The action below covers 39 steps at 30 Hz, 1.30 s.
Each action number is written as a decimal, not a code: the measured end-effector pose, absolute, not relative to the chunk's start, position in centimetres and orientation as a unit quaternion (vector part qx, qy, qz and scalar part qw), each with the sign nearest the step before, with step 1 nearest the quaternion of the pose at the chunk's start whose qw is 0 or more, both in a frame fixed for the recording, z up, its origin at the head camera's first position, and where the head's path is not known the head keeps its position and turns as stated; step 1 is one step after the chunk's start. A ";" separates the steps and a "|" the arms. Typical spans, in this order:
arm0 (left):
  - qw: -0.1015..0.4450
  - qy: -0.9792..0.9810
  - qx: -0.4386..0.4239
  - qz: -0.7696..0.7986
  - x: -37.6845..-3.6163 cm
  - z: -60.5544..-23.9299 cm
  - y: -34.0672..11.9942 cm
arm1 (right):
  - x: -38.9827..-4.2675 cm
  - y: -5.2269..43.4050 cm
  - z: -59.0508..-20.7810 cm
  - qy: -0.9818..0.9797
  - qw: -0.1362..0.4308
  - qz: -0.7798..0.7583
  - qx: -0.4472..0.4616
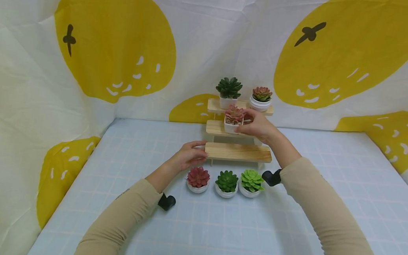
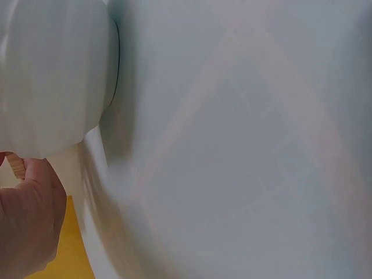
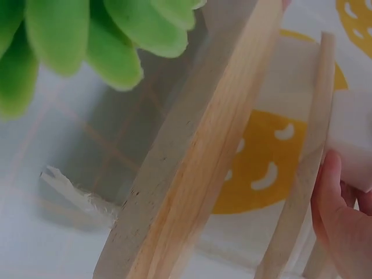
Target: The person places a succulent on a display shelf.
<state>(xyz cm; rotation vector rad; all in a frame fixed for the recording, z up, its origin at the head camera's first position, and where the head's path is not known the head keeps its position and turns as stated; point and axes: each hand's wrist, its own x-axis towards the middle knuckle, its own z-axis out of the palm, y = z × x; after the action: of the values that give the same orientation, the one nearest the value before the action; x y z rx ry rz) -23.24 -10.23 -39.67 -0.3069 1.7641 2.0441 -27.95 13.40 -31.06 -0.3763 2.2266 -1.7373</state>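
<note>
My right hand (image 1: pixel 259 125) pinches the white square pot of a pink potted succulent (image 1: pixel 234 117) at the middle tier of a three-tier wooden stand (image 1: pixel 238 152). In the right wrist view, fingers (image 3: pixel 332 174) press against the white pot (image 3: pixel 351 139) beside a wooden shelf; whether its base touches the shelf is hard to tell. My left hand (image 1: pixel 189 155) grips the left end of the lowest tier. The left wrist view shows that hand (image 2: pixel 32 224) partly, behind a large white pot (image 2: pixel 58 75).
On the top tier stand a dark green succulent (image 1: pixel 229 89) and a reddish-green one (image 1: pixel 261 98). In front of the stand sit a dark red succulent (image 1: pixel 198 178), a green one (image 1: pixel 226 182) and a bright green one (image 1: pixel 251 181). A patterned curtain (image 1: pixel 209 45) hangs behind.
</note>
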 end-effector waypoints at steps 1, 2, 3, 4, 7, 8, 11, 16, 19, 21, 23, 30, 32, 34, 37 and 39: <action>0.211 0.634 -0.110 0.736 -23.2 -39.7 -10.2 | -27.9 13.4 -31.1 0.774 0.144 -0.603 -0.129; 0.211 0.634 -0.110 0.736 -23.2 -39.6 -10.2 | -27.9 13.3 -31.1 0.774 0.144 -0.604 -0.128; 0.211 0.634 -0.110 0.736 -23.2 -39.6 -10.2 | -27.9 13.3 -31.1 0.773 0.145 -0.604 -0.126; 0.211 0.634 -0.109 0.736 -23.1 -39.6 -10.2 | -27.9 13.4 -31.1 0.774 0.148 -0.603 -0.125; 0.213 0.632 -0.108 0.737 -23.1 -39.5 -10.3 | -27.9 13.6 -31.0 0.775 0.159 -0.599 -0.121; 0.213 0.632 -0.109 0.737 -23.1 -39.4 -10.3 | -27.8 13.7 -31.0 0.777 0.163 -0.596 -0.121; 0.212 0.632 -0.108 0.737 -23.1 -39.4 -10.3 | -27.5 14.3 -30.7 0.779 0.175 -0.590 -0.123; 0.210 0.633 -0.108 0.738 -23.1 -39.5 -10.3 | -26.6 15.6 -30.3 0.775 0.190 -0.586 -0.139; 0.209 0.633 -0.111 0.737 -23.1 -39.6 -10.3 | -25.7 16.7 -30.2 0.776 0.195 -0.579 -0.153; 0.210 0.633 -0.114 0.737 -23.2 -39.6 -10.3 | -25.1 17.4 -30.2 0.779 0.196 -0.572 -0.165; 0.210 0.634 -0.114 0.736 -23.2 -39.6 -10.3 | -24.5 18.2 -30.2 0.786 0.197 -0.559 -0.176; 0.211 0.634 -0.118 0.735 -23.1 -39.6 -10.4 | -22.4 21.0 -31.5 0.794 0.199 -0.535 -0.210; 0.212 0.635 -0.116 0.733 -23.1 -39.6 -10.3 | -21.9 21.7 -32.0 0.791 0.204 -0.534 -0.217; 0.212 0.636 -0.114 0.733 -23.1 -39.5 -10.3 | -21.4 22.4 -32.5 0.788 0.210 -0.534 -0.223; 0.211 0.635 -0.115 0.734 -23.1 -39.5 -10.3 | -20.7 23.2 -33.3 0.784 0.219 -0.532 -0.233; 0.211 0.633 -0.116 0.736 -23.1 -39.5 -10.3 | -20.4 23.6 -33.9 0.780 0.224 -0.532 -0.240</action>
<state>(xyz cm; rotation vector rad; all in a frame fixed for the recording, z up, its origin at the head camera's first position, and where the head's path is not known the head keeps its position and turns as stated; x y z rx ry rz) -23.10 -10.27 -39.49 -0.3225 1.7593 2.0451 -20.35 23.60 -33.89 -0.6614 2.1532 -1.4691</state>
